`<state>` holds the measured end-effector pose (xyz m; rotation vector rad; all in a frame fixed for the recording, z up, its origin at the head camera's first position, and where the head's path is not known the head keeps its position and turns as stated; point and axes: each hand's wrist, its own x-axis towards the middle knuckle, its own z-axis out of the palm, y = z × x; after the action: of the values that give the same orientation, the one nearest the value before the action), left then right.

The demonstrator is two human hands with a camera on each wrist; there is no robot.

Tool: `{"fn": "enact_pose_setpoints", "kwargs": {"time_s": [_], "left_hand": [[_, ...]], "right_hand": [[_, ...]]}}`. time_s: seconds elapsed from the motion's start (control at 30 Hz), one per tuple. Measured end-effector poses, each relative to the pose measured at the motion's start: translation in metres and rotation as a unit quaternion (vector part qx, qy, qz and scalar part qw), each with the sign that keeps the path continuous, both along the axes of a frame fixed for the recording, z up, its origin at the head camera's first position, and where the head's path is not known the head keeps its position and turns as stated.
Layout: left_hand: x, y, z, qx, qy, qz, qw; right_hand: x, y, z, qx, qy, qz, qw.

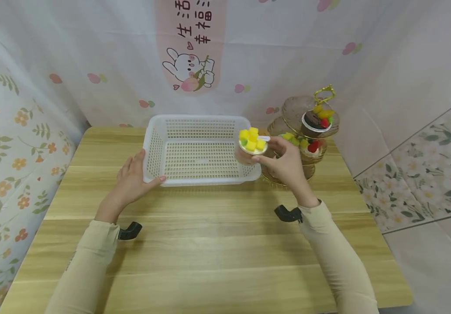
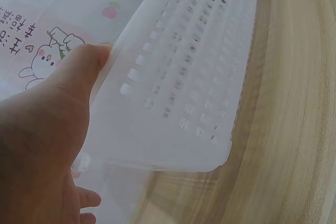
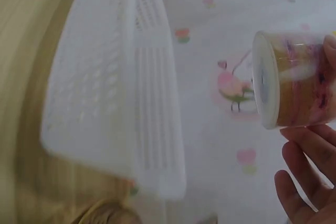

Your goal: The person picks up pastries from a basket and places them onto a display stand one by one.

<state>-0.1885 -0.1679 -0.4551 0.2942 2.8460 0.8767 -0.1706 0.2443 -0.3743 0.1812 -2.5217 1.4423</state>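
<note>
My right hand holds a clear dessert cup between thumb and fingers, over the right end of a white plastic basket. Yellow cubes, a bit of green and a small pale tag top the cup; pink and tan layers show through its side in the right wrist view. At the basket's front left corner, my left hand rests with its fingers spread along the left side. Its thumb lies on the front rim. The bare perforated floor of the basket shows in the head view.
A tiered amber stand with a gold handle stands right of the basket, partly behind my right hand. It bears a chocolate cake cup with fruit and other fruit-topped desserts. A printed curtain hangs behind the wooden table.
</note>
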Motion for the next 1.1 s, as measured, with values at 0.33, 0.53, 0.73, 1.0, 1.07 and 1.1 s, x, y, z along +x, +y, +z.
{"fn": "enact_pose_setpoints", "kwargs": {"time_s": [0.33,0.53,0.73,1.0,1.07,1.1], "left_hand": [[0.000,0.000,0.001,0.002,-0.004,0.000,1.0000],[0.001,0.001,0.001,0.000,-0.006,-0.002,1.0000],[0.001,0.000,0.000,0.002,-0.007,-0.004,1.0000],[0.001,0.001,0.001,-0.001,-0.011,-0.005,0.9999],[0.001,0.001,0.001,-0.001,-0.011,-0.004,0.9999],[0.001,0.001,0.002,-0.001,-0.010,-0.004,0.9999]], "right_hand": [[0.065,0.071,-0.037,0.039,-0.021,-0.121,0.9917],[0.083,0.100,-0.061,0.044,-0.055,-0.181,0.9811],[0.083,0.119,-0.078,0.073,-0.073,-0.218,0.9705],[0.076,0.136,-0.093,0.086,-0.097,-0.246,0.9606],[0.073,0.139,-0.095,0.087,-0.097,-0.250,0.9596],[0.071,0.140,-0.096,0.087,-0.097,-0.252,0.9589]]}}
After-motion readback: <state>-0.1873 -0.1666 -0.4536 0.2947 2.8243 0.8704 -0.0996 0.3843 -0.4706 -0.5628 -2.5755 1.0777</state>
